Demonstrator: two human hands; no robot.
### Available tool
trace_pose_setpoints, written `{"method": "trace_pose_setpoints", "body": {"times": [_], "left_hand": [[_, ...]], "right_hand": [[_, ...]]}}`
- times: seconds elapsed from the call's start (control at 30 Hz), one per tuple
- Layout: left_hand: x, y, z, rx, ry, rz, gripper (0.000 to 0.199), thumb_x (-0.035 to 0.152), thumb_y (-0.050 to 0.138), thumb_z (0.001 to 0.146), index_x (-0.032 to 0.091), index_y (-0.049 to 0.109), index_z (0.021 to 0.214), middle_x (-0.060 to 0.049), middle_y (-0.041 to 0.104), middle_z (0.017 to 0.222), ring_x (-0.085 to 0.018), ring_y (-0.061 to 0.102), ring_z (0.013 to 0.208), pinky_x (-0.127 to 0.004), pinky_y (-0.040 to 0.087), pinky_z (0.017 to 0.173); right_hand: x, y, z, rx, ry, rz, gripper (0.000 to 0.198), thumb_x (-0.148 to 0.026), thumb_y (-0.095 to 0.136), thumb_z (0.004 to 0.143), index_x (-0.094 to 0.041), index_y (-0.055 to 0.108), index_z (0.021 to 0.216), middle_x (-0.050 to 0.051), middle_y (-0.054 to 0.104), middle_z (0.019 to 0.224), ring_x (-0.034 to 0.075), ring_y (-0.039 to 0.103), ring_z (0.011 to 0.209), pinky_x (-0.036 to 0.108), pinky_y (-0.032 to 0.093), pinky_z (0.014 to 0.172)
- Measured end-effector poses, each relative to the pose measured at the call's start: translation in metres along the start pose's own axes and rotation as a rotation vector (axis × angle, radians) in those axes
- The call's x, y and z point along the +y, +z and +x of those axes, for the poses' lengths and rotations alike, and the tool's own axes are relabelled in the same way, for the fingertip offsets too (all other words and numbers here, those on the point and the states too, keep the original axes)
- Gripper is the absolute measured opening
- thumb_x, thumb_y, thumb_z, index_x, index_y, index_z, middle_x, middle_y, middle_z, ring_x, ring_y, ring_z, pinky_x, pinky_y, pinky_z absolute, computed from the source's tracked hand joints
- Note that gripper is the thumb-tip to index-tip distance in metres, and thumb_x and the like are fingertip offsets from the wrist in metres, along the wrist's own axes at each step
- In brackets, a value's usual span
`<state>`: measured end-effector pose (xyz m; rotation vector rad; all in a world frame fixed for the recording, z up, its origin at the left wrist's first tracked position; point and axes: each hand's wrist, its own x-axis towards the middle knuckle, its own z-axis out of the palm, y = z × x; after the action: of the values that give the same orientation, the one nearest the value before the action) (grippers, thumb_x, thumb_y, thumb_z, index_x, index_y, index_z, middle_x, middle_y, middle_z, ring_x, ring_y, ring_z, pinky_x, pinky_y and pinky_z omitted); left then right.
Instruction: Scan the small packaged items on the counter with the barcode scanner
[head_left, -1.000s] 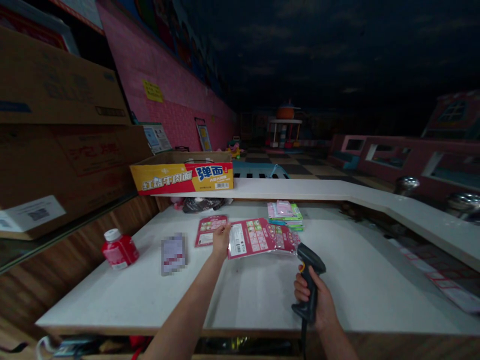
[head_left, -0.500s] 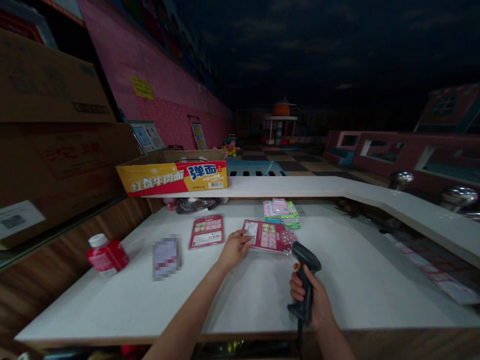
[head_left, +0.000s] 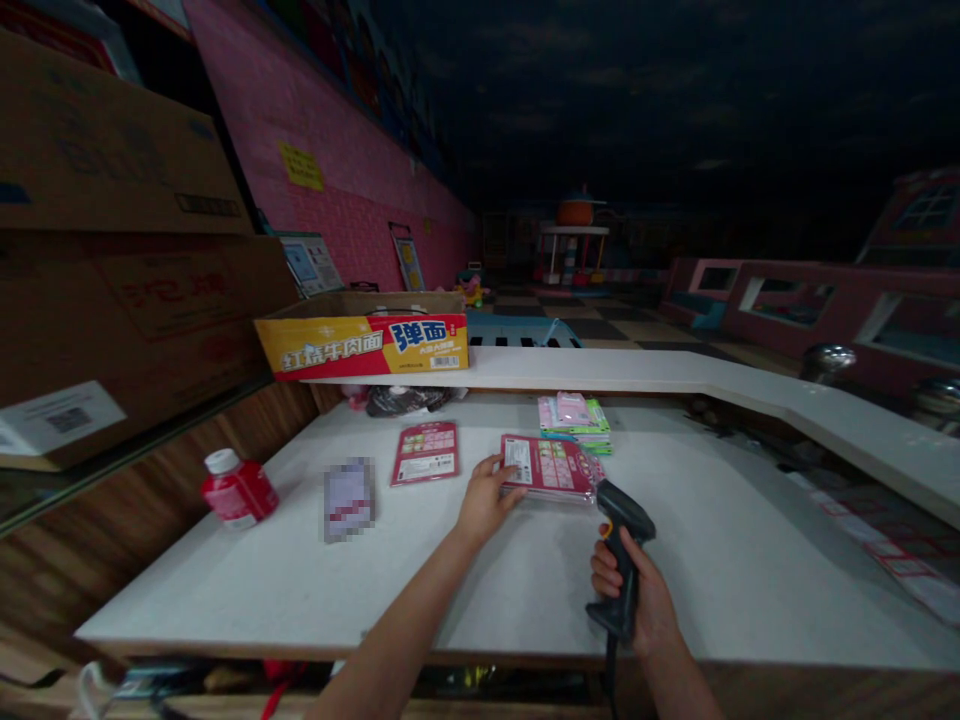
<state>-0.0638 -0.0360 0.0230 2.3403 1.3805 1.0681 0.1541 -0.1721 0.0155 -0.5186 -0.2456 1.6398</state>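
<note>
My right hand (head_left: 634, 585) is wrapped round the grip of a black barcode scanner (head_left: 624, 515), its cable hanging down over the table's front edge. The scanner's head is beside the right end of a flat red package (head_left: 555, 466) in clear plastic, which carries small pictures and a white label. At that package's left end rests my left hand (head_left: 487, 500), fingers slightly apart and touching the edge. A similar red package (head_left: 426, 453) lies farther left. Just behind the first one is a small stack of pink and green packets (head_left: 576, 420).
On the left stand a red bottle with a white cap (head_left: 238, 488) and a blurred-out flat item (head_left: 349, 498). A yellow and red carton (head_left: 367, 343) sits on the raised white ledge (head_left: 592, 368). Large cardboard boxes (head_left: 157, 320) are stacked at far left.
The view has shifted, so everything appears slightly to the right. My left fingers have loosened and spread at the package's edge. The scanner remains in my right hand beside the package.
</note>
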Motion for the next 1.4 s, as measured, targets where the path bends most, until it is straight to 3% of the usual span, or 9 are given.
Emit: {"method": "trace_pose_setpoints", "body": {"times": [0.1,0.23,0.33,0.4,0.73,0.9,1.4], "left_hand": [[-0.015,-0.022,-0.002,0.049,-0.106,0.182,0.038,0.038,0.056,0.087,0.019,0.068,0.117,-0.015,0.057,0.13,-0.029,0.052,0.121,-0.044,0.04,0.105],[-0.04,-0.051,-0.007,0.148,-0.429,0.561,0.039,0.032,0.052,0.087,0.013,0.065,0.119,-0.021,0.058,0.125,-0.034,0.05,0.119,-0.046,0.039,0.1],[-0.055,-0.059,-0.013,0.214,-0.636,0.739,0.047,0.039,0.054,0.086,0.007,0.063,0.119,-0.027,0.055,0.127,-0.041,0.043,0.127,-0.051,0.036,0.1],[-0.06,-0.06,-0.017,0.215,-0.699,0.768,0.049,0.044,0.052,0.086,0.006,0.064,0.116,-0.028,0.055,0.127,-0.043,0.042,0.129,-0.053,0.035,0.099],[-0.054,-0.062,-0.026,0.237,-0.699,0.672,0.048,0.054,0.056,0.081,0.014,0.065,0.106,-0.022,0.06,0.116,-0.04,0.045,0.123,-0.049,0.034,0.095],[-0.05,-0.062,-0.027,0.226,-0.717,0.692,0.054,0.055,0.059,0.078,0.011,0.058,0.11,-0.02,0.06,0.106,-0.035,0.053,0.103,-0.045,0.036,0.086],[-0.034,-0.067,-0.034,0.136,-0.732,0.755,0.064,0.06,0.056,0.08,0.013,0.054,0.123,-0.018,0.055,0.107,-0.036,0.049,0.101,-0.043,0.035,0.08]], "right_hand": [[0.0,-0.001,-0.001,-0.005,0.009,0.006,0.029,-0.033,0.081,0.07,-0.019,0.059,0.083,-0.008,0.042,0.056,0.003,0.034,0.042,0.012,0.029,0.037],[0.0,-0.003,-0.001,-0.011,0.002,-0.016,0.028,-0.033,0.08,0.072,-0.02,0.059,0.085,-0.008,0.041,0.057,0.004,0.033,0.042,0.013,0.03,0.036],[0.001,-0.004,-0.002,-0.009,0.0,-0.029,0.028,-0.034,0.079,0.072,-0.02,0.058,0.084,-0.008,0.041,0.057,0.004,0.033,0.042,0.014,0.031,0.036],[0.001,-0.004,-0.002,-0.008,-0.002,-0.03,0.028,-0.034,0.079,0.072,-0.02,0.057,0.083,-0.008,0.041,0.057,0.004,0.034,0.042,0.013,0.031,0.037],[0.002,-0.002,-0.004,0.02,0.03,0.067,0.028,-0.027,0.08,0.071,-0.019,0.056,0.081,-0.007,0.045,0.056,0.003,0.038,0.042,0.011,0.033,0.037],[0.002,-0.002,-0.004,0.022,0.027,0.078,0.026,-0.026,0.079,0.073,-0.019,0.056,0.082,-0.007,0.045,0.057,0.003,0.038,0.042,0.011,0.034,0.036],[0.002,-0.009,-0.001,-0.019,0.01,0.083,0.022,-0.027,0.075,0.078,-0.018,0.055,0.084,-0.007,0.045,0.059,0.003,0.039,0.043,0.011,0.036,0.038]]}}
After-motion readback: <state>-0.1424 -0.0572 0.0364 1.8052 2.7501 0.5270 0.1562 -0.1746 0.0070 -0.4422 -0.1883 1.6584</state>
